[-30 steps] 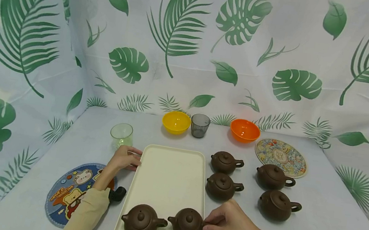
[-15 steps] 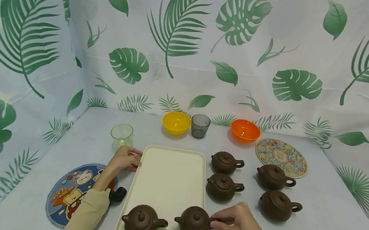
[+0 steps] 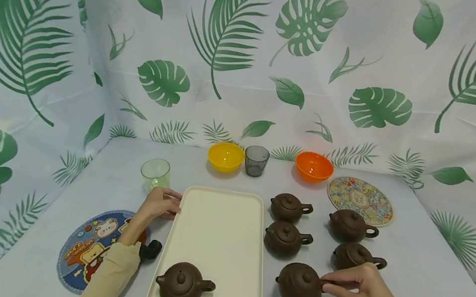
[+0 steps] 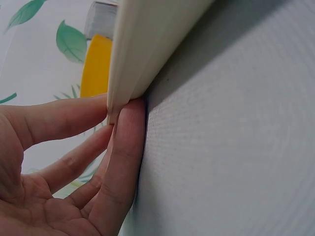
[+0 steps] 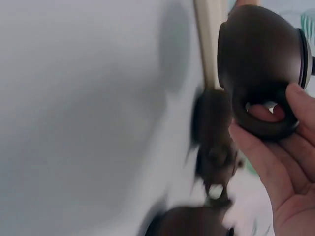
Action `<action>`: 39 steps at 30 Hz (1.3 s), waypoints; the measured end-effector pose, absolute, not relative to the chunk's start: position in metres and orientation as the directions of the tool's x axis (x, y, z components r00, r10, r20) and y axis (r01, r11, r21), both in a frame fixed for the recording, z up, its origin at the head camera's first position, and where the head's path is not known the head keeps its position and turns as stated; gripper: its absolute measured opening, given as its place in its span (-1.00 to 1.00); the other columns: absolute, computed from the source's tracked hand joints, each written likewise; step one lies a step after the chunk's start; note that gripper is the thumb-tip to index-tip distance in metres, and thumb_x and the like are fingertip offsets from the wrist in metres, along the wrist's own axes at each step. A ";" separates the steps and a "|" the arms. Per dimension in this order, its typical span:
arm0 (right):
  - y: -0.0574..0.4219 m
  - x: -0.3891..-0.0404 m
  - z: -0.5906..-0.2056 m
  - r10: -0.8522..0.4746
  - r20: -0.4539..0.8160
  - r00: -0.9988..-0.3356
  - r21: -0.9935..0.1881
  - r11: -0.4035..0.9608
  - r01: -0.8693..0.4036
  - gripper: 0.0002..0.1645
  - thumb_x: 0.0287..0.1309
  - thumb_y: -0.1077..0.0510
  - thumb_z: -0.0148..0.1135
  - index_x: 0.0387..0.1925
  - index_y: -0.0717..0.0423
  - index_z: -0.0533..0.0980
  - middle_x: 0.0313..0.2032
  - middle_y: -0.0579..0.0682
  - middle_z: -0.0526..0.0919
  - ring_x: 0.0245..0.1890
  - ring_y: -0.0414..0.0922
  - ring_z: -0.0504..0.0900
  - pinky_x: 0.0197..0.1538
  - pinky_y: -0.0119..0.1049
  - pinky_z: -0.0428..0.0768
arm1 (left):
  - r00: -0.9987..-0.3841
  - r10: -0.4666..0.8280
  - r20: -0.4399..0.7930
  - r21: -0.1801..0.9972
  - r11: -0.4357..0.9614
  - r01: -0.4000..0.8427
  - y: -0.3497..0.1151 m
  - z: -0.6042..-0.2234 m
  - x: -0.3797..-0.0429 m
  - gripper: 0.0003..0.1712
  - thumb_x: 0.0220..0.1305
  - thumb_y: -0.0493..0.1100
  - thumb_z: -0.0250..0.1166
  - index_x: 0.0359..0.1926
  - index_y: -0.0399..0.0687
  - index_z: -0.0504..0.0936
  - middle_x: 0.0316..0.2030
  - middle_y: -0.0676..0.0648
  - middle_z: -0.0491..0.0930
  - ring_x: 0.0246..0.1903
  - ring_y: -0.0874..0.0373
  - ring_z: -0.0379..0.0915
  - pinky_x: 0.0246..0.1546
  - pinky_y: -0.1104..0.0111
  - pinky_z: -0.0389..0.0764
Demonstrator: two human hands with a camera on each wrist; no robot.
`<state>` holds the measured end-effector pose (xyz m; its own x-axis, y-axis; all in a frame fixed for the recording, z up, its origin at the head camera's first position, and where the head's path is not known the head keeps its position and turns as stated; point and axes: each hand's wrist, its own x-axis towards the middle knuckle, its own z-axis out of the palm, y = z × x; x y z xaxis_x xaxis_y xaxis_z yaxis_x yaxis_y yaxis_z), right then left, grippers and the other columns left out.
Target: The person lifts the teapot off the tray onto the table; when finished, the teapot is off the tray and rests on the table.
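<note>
In the head view, my right hand (image 3: 370, 294) grips a dark brown teapot (image 3: 300, 287) by its handle, to the right of the cream tray (image 3: 218, 246). The right wrist view has this teapot (image 5: 261, 49) well above the table, with thumb and fingers around the loop handle. My left hand (image 3: 160, 204) is at the tray's left edge. Up close in the left wrist view, its fingers pinch the tray's rim (image 4: 133, 54), one fingertip tucked against the underside. Another brown teapot (image 3: 180, 286) sits on the tray's near left part, its handle pointing right.
Several brown teapots (image 3: 285, 237) stand right of the tray. Behind it are a yellow bowl (image 3: 225, 158), a grey cup (image 3: 256, 161) and an orange bowl (image 3: 314, 167). A green glass (image 3: 155, 173) stands left, a blue round mat (image 3: 86, 239) beneath the left forearm, a patterned mat (image 3: 362, 200) back right.
My right hand has lifted the right-hand teapot off the tray and carried it rightward past the tray's edge. The left hand has stayed at the tray's edge.
</note>
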<state>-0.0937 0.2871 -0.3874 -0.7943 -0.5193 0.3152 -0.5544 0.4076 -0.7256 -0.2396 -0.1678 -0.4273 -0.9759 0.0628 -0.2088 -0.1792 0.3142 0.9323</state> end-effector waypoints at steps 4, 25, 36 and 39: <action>0.317 -0.092 -0.393 -0.519 0.312 -0.796 -0.725 0.411 -0.552 -0.74 -0.05 0.49 0.33 -0.29 0.22 0.72 -0.31 -0.18 0.74 -0.34 -0.36 0.68 -0.45 -0.43 0.66 | -0.975 0.062 -0.211 0.933 0.311 -0.182 -0.168 -0.426 -0.240 -0.53 0.08 -0.45 0.33 0.06 -0.47 0.52 -0.20 -0.38 0.63 -0.50 0.12 0.62 -0.46 0.29 0.70; 0.405 -0.072 -0.412 -0.391 0.138 -0.910 -0.789 0.512 -0.340 -0.69 0.05 0.54 0.21 -0.25 0.20 0.72 -0.27 -0.28 0.72 -0.29 -0.40 0.68 -0.34 -0.58 0.61 | -0.975 0.042 -0.218 0.925 0.329 -0.193 -0.167 -0.430 -0.242 -0.56 0.08 -0.46 0.31 0.04 -0.44 0.54 -0.20 -0.36 0.64 -0.50 0.12 0.62 -0.47 0.31 0.69; 0.404 -0.072 -0.412 -0.341 0.050 -0.939 -0.753 0.605 -0.260 -0.84 0.09 0.42 0.27 -0.28 0.30 0.70 -0.32 -0.27 0.74 -0.32 -0.42 0.67 -0.36 -0.54 0.62 | -0.973 0.051 -0.224 0.923 0.330 -0.195 -0.168 -0.428 -0.241 -0.55 0.09 -0.46 0.32 0.06 -0.46 0.52 -0.18 -0.37 0.63 -0.50 0.12 0.62 -0.47 0.30 0.69; 0.401 -0.072 -0.407 -0.292 0.036 -0.956 -0.709 0.667 -0.231 -0.85 0.11 0.34 0.30 -0.26 0.34 0.68 -0.32 -0.30 0.73 -0.33 -0.43 0.66 -0.37 -0.52 0.63 | -0.974 0.055 -0.218 0.926 0.328 -0.189 -0.167 -0.428 -0.241 -0.55 0.08 -0.46 0.32 0.06 -0.46 0.53 -0.20 -0.36 0.62 -0.49 0.13 0.61 -0.47 0.30 0.69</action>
